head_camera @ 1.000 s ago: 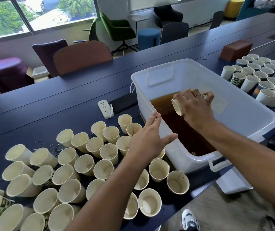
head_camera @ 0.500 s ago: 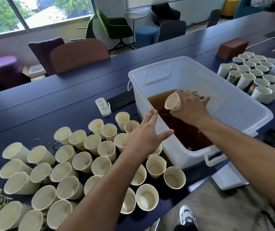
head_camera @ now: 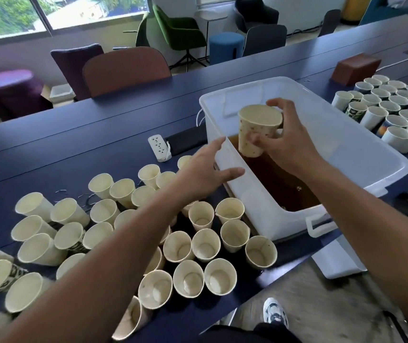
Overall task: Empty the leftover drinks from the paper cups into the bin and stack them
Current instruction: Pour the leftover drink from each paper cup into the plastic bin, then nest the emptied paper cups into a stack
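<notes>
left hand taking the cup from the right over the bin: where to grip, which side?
Probably the lower wall of the paper cup, approached from the left. The cup is upright, mouth up, over the bin, and the right hand wraps its right side and upper rim, leaving the left wall and base bare. The left hand, open at the bin's near-left wall, already faces that side.

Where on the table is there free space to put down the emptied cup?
Bare tabletop stretches between the white power strip and the chairs, beyond the empty cups. That cluster fills the near edge left of the bin. Right of the bin, more cups crowd the surface. The right hand holds the cup above the bin.
</notes>
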`<state>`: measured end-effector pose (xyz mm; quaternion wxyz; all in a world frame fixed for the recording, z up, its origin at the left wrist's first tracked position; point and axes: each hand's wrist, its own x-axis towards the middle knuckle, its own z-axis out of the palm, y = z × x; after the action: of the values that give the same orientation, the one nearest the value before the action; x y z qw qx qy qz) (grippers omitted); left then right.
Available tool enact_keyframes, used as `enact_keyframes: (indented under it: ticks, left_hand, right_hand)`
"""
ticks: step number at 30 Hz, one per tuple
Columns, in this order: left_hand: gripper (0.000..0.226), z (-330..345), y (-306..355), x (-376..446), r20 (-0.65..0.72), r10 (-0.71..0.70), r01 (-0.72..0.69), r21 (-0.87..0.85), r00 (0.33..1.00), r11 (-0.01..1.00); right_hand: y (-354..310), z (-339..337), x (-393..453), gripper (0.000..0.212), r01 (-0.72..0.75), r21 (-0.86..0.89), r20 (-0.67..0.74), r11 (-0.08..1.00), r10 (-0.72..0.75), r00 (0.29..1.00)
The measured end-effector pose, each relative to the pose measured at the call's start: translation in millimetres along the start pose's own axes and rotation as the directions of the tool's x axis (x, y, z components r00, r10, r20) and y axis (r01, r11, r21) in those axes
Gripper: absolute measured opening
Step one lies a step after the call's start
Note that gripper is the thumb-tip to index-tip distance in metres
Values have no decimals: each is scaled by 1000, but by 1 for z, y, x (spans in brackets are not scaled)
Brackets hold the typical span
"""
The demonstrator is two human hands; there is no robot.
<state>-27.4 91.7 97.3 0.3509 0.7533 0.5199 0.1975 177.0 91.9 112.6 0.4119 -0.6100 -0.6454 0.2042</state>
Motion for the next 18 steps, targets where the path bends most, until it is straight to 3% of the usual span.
enact_keyframes:
  ticks: [4, 9, 14, 18]
  left_hand:
    - [87, -23, 2, -27, -117, 41, -62, -176, 992, 982]
    - [77, -20, -17, -66, -210, 15, -79, -298, 978, 951]
    - [65, 10, -55, -119, -315, -166, -1, -468, 934, 884]
    - [63, 35, -81, -168, -424, -351, 31, -601, 835, 799]
  right_hand:
    - [-30, 8, -13, 68, 38, 117, 66, 992, -46, 997]
    - [-55, 36, -39, 70, 92, 163, 281, 982, -136, 950]
    - [-62, 79, -70, 71, 2, 314, 434, 950, -145, 889]
    - [-67, 116, -90, 67, -120, 364, 633, 924, -151, 760]
